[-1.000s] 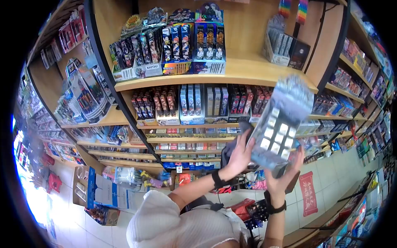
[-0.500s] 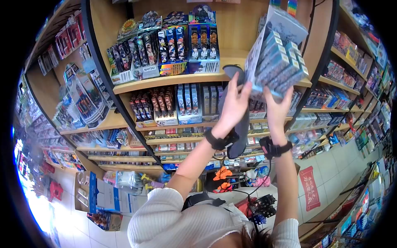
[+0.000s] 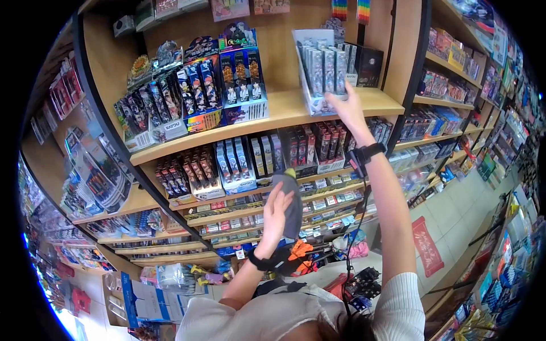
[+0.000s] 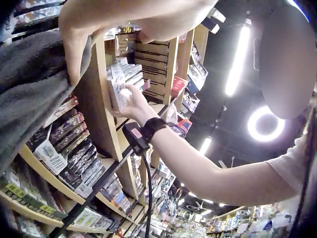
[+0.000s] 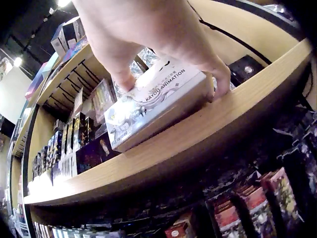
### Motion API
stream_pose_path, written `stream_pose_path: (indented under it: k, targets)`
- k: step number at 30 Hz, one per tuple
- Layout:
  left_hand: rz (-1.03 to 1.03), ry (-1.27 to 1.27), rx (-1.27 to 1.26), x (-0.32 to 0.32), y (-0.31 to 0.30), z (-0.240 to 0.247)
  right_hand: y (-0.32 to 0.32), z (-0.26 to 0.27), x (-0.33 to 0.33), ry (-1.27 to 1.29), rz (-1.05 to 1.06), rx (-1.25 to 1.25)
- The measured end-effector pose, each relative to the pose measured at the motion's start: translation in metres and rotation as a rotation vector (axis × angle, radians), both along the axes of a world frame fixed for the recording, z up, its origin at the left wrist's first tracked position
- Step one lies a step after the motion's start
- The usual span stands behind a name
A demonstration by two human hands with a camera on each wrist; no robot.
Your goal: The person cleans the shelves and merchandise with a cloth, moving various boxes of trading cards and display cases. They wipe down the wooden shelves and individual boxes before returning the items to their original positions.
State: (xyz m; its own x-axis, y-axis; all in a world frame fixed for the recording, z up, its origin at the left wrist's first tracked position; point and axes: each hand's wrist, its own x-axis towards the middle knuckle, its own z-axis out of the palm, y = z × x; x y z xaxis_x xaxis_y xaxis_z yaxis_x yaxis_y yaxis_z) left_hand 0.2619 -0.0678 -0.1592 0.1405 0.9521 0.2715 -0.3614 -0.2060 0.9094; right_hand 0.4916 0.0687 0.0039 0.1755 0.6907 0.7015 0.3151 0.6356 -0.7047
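Note:
My right hand (image 3: 349, 111) grips the front of a pale display box (image 3: 319, 107) filled with slim upright packs (image 3: 329, 68). The box sits on the upper wooden shelf, close to its front edge. In the right wrist view, thumb and fingers span the box's printed front (image 5: 153, 101), which reads KAYOU ANIMATION. Lower and to the left, my left hand (image 3: 274, 219) holds a dark grey cloth (image 3: 291, 207) that hangs before the lower shelves. The left wrist view shows the thumb against this cloth (image 4: 34, 84), with the other fingers mostly out of sight.
Several display boxes of packs (image 3: 242, 79) stand along the shelf's left part. Behind the held box are another pack display (image 3: 350, 59) and a black box (image 3: 369, 65). Lower shelves carry more boxed goods (image 3: 233, 165). A blue and white carton (image 3: 151, 307) stands on the floor.
The display box, first held up in both hands and tilted, has come onto the upper shelf, upright. My left hand has left it and moved down and left with the cloth.

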Motion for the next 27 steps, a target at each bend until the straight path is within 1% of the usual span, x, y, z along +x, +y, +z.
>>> stream_pose_path:
  k: [3, 6, 8, 10, 12, 14, 16, 18, 19, 24, 26, 27]
  targets:
    - [0.043, 0.022, -0.084, -0.012, -0.008, -0.012, 0.005, -0.004, 0.028, -0.020, -0.052, 0.063]
    - [0.096, 0.017, -0.161, -0.022, -0.012, -0.025, 0.002, -0.003, 0.057, -0.043, -0.100, 0.064]
    - [0.077, 0.022, -0.241, -0.028, -0.009, -0.041, 0.000, 0.001, 0.070, 0.018, -0.045, 0.041]
    - [0.082, 0.023, -0.298, -0.027, -0.013, -0.045, 0.002, 0.004, 0.082, 0.033, -0.079, -0.045]
    - [0.022, -0.009, -0.362, -0.026, -0.011, -0.057, 0.010, 0.003, 0.094, -0.024, -0.108, -0.058]
    - [0.025, -0.021, -0.393, -0.020, -0.015, -0.060, 0.020, 0.004, 0.099, -0.023, -0.078, -0.009]
    - [0.037, -0.020, -0.416, -0.019, -0.016, -0.062, 0.025, 0.006, 0.102, -0.010, -0.060, -0.040]
    - [-0.039, -0.003, -0.432, -0.020, -0.015, -0.066, 0.030, 0.006, 0.104, 0.011, -0.064, -0.042]
    - [-0.043, 0.003, -0.424, -0.020, -0.016, -0.067, 0.031, 0.007, 0.106, 0.009, -0.096, -0.050]
    - [-0.049, 0.043, -0.431, -0.024, -0.017, -0.070, 0.038, 0.009, 0.116, 0.036, -0.089, -0.088]
    - [-0.061, 0.063, -0.466, -0.025, -0.016, -0.076, 0.034, 0.011, 0.114, 0.080, -0.022, -0.137]
    - [-0.078, 0.052, -0.484, -0.024, -0.014, -0.082, 0.036, 0.011, 0.115, 0.045, -0.019, -0.123]
